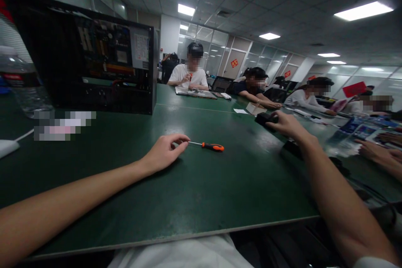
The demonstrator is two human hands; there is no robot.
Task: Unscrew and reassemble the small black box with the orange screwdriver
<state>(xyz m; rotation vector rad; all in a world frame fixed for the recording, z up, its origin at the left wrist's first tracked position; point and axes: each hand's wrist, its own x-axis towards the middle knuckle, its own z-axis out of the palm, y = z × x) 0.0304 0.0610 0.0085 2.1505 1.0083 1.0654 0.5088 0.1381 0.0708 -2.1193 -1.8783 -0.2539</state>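
My left hand [165, 152] rests on the green table [194, 192], its fingertips pinched at the metal tip of a small screwdriver [209, 146] with an orange and black handle that lies flat on the table. My right hand [284, 123] reaches out to the far right and grips a small black box-like object [264, 119] at the table's edge. An open black computer case [91, 58] stands upright at the back left, its circuit boards showing.
A clear plastic bottle [21, 88] stands at the far left beside a white object [6, 147]. Several people sit along the far and right sides with papers and devices. Another person's hand [375, 150] lies at the right.
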